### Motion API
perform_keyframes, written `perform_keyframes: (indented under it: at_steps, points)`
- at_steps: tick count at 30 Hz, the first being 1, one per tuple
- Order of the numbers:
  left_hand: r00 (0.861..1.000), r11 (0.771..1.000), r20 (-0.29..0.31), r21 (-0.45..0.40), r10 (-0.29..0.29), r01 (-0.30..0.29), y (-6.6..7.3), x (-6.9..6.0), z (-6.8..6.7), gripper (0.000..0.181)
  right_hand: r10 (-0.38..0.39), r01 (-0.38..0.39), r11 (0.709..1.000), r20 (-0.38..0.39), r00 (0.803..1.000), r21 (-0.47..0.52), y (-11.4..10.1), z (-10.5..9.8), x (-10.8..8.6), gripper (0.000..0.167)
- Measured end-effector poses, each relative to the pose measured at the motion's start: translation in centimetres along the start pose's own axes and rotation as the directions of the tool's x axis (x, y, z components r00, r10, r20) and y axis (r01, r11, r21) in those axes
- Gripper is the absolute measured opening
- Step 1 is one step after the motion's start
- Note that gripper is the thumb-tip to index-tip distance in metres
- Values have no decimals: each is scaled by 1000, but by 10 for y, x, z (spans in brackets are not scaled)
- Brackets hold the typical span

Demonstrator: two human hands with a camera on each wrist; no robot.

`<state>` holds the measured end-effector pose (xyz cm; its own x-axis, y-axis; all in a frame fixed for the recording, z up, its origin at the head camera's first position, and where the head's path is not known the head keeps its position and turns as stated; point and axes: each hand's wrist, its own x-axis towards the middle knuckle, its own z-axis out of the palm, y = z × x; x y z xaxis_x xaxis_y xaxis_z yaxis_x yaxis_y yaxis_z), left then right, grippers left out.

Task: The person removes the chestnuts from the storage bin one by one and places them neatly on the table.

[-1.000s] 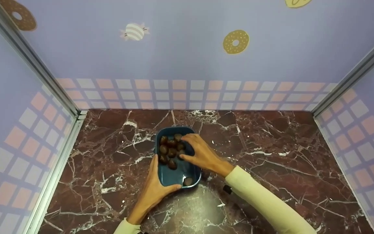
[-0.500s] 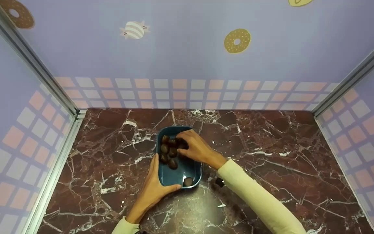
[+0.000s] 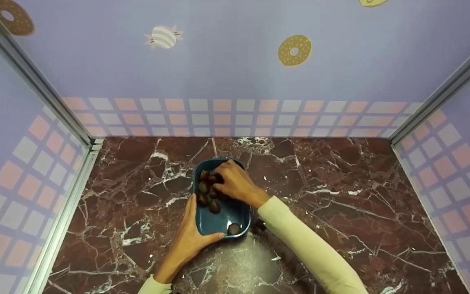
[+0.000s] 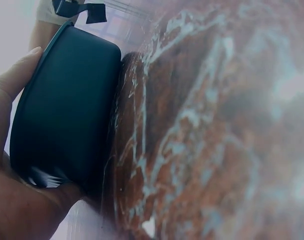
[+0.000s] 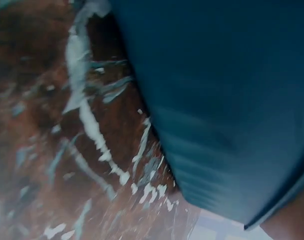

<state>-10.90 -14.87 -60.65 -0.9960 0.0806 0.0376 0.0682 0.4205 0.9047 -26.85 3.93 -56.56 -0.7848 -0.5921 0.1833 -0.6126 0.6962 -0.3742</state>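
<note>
Two hands (image 3: 188, 237) (image 3: 236, 182), left holding tub (image 3: 215, 222), right inside

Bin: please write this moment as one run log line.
bin: on table | left hand: holds bin | right hand: in bin, grip hidden | brown pieces: most toward far end, one in near-right corner

I see left hand (image 4: 19, 200) gripping teal tub (image 4: 69, 100) on white-veined brown marble (image 4: 186, 130); pale sleeve (image 4: 48, 14), black device (image 4: 96, 13) beyond.

Three-walled booth (image 3: 10, 94), lilac back wall (image 3: 227, 69) printed with doughnuts (image 3: 284, 52), metal corner strips (image 3: 38, 81), red-brown marble-patterned tabletop (image 3: 329, 175)
</note>
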Motion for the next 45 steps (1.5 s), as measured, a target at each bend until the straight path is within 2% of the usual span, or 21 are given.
perform_keyframes:
  at_steps: [4, 13, 16, 20, 21, 22, 31, 37, 45]
  points:
    - [1000, 1000, -6, 5, 6, -6, 0, 0, 0, 147, -33, 32, 999, -22, 999, -23, -2, 5, 6, 31]
    - [1000, 1000, 1, -2, 11, -11, 2, 1, 3, 148, -27, 25, 999, -59, 998, -38, 4, 11, 4, 28]
    - [1000, 1000, 11, -16, 7, -7, 3, 2, 4, 148, -51, 47, 998, -85, 995, -47, 15, 18, 1, 26]
    - [1000, 999, 26, -30, 16, -15, 5, 4, 5, 147, -34, 29, 998, -99, 995, -56, 15, 10, -6, 27]
    - [999, 999, 28, -31, 18, -17, 5, 4, 5, 147, -21, 17, 999, -92, 996, -47, 9, 3, -8, 26]
    - [999, 999, 28, -31, 18, -17, 5, 4, 5, 147, -9, 6, 999, -89, 996, -33, 4, -5, -10, 26]
    - [1000, 1000, 3, -27, 2, -2, 2, 3, 0, 147, 33, -20, 990, -96, 995, 137, -5, -30, -25, 30]
    - [1000, 1000, 8, -27, -6, 6, 1, 0, 0, 147, 65, -43, 975, -97, 993, 217, 2, -42, -43, 32]
    - [1000, 999, 14, -34, -17, 18, 1, -3, -1, 146, 80, -47, 974, -140, 987, 223, 17, -52, -75, 29]
